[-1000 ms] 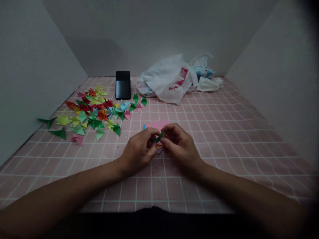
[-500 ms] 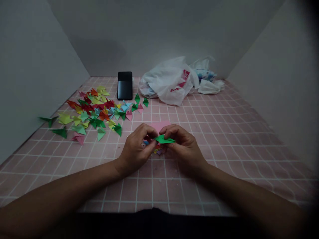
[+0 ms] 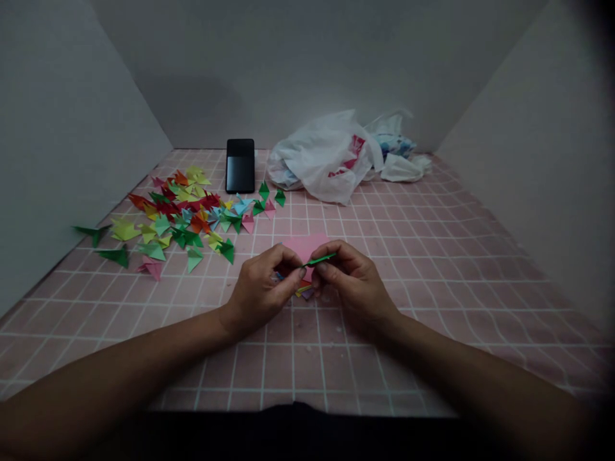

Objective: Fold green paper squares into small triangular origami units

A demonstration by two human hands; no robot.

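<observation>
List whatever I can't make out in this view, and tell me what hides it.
All in the head view:
Green paper: its folds, turned nearly edge-on and partly covered by the left hand and right hand.
Pink sheet: much of its near part, behind the hands.
White bag: its contents, under crumpled plastic.
Folded paper pieces: exact count, since they overlap.
Left forearm: upper end, cut off by the picture's edge.

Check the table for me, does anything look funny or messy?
A little: the pink tablecloth looks rippled on the right side, because its white grid lines wave there instead of running straight.
</observation>
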